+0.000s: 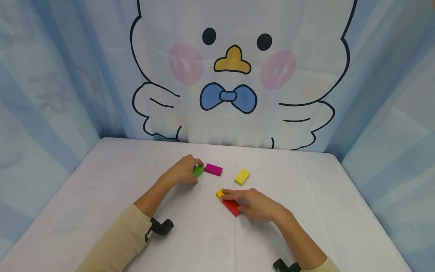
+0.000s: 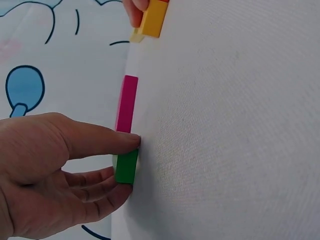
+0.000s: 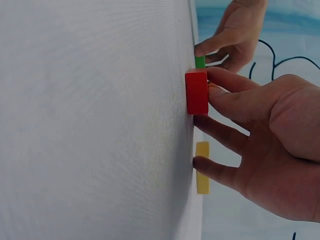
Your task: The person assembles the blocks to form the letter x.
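Observation:
My left hand (image 1: 184, 170) pinches a green block (image 2: 126, 167) between thumb and fingers at its two ends. A magenta block (image 1: 213, 169) lies end to end with the green one, its near end at my left thumb. My right hand (image 1: 256, 204) holds a red block (image 1: 232, 207), thumb at its upper face and fingers along the side. Beyond the red block, in line with it, is an orange-yellow block (image 1: 219, 194), partly hidden under my right fingers. The right wrist view shows the red block (image 3: 196, 93) end-on.
A separate yellow block (image 1: 242, 176) lies beyond my right hand, right of the magenta one. The white-covered table (image 1: 190, 241) ends at a curtain (image 1: 234, 124) printed with a cartoon bird. More curtains hang at both sides.

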A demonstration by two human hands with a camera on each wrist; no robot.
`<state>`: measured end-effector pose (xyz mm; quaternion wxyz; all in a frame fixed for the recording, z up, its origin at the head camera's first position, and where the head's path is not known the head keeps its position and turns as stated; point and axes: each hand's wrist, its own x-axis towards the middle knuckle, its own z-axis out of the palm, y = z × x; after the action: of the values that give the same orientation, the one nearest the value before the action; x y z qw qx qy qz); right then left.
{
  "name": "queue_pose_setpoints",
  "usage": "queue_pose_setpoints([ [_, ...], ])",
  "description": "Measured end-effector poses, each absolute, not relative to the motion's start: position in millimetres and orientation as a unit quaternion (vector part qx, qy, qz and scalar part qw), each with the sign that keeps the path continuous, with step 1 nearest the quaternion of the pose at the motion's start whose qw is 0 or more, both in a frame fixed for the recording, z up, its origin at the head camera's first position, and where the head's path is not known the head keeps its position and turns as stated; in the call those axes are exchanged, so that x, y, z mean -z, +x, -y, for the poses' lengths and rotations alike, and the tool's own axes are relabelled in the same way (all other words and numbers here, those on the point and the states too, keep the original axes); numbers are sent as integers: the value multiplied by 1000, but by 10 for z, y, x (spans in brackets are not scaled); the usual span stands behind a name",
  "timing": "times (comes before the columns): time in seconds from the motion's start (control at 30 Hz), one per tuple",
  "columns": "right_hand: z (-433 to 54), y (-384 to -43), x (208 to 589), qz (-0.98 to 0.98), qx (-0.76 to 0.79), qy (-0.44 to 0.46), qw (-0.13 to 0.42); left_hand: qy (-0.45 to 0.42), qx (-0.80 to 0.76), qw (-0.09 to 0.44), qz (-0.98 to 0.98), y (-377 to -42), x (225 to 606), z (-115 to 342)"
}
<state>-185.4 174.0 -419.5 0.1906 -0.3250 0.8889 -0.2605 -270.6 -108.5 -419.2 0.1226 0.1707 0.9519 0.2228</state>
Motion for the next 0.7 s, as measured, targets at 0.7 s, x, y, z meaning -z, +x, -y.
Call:
queue_pose_setpoints([
  [0.7, -1733, -1836, 4197, -893, 257, -317, 190, 155, -229, 124, -953, -2541, 4123, 1085],
])
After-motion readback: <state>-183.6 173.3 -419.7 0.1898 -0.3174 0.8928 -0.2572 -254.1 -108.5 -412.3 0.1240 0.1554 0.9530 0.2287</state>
